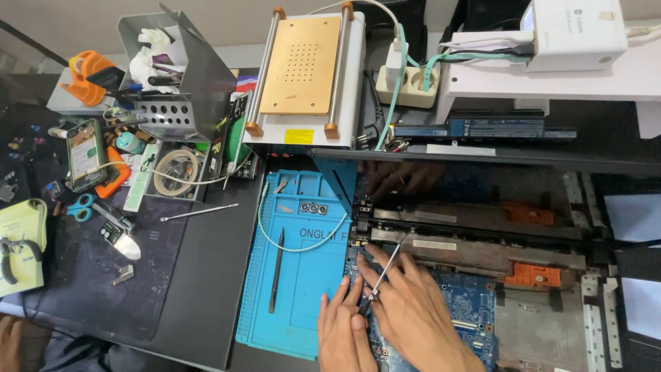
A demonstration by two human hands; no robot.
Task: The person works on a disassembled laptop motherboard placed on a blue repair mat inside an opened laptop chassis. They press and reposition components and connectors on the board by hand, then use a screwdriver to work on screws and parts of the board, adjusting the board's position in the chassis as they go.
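Note:
An opened laptop [537,331] lies in front of me with its blue circuit board [461,303] bare and its dark screen [482,186] tilted up behind. My right hand [413,310] is shut on a thin screwdriver [387,265] whose tip points at the board's upper left corner near the hinge. My left hand [341,331] rests on the board's left edge beside it, fingertips touching the screwdriver's handle. Both hands mirror faintly in the screen.
A blue work mat [296,275] at left holds a black spudger [276,270] and a white cable. Behind stand a screen-separator plate [303,65], power strip [406,83] and spare battery [482,129]. Left: phone [86,155], scissors [86,207], metal tool rack [175,83].

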